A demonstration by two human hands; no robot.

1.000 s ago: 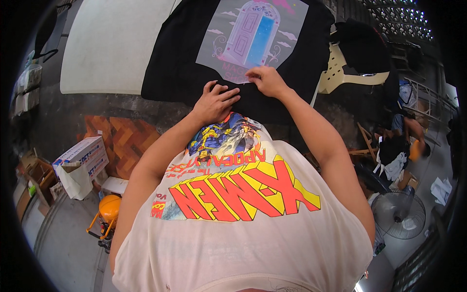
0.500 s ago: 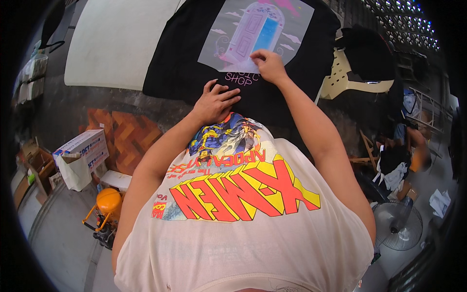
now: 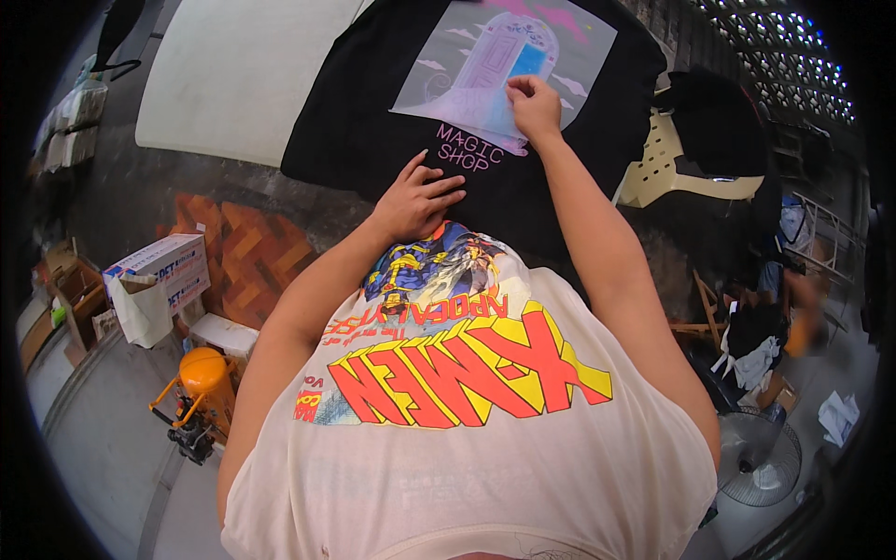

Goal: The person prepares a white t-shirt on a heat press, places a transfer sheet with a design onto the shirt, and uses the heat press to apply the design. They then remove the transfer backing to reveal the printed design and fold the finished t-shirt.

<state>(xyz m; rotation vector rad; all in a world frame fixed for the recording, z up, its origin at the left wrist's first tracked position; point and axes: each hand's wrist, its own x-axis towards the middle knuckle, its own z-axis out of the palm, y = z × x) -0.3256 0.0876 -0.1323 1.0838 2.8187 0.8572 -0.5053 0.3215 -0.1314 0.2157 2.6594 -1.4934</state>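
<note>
cream chair, fan, cardboard box

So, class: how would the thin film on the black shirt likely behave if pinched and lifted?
Probably floppy: the film looks thin where the right hand pinches its edge. Likely very light. It may cling, since it lies flat on the black shirt pressed by the left hand.

One white rectangular carton with dark lettering is seen low at left, a pale bag against its near face. Brown cardboard boxes are noted farther left.
</note>
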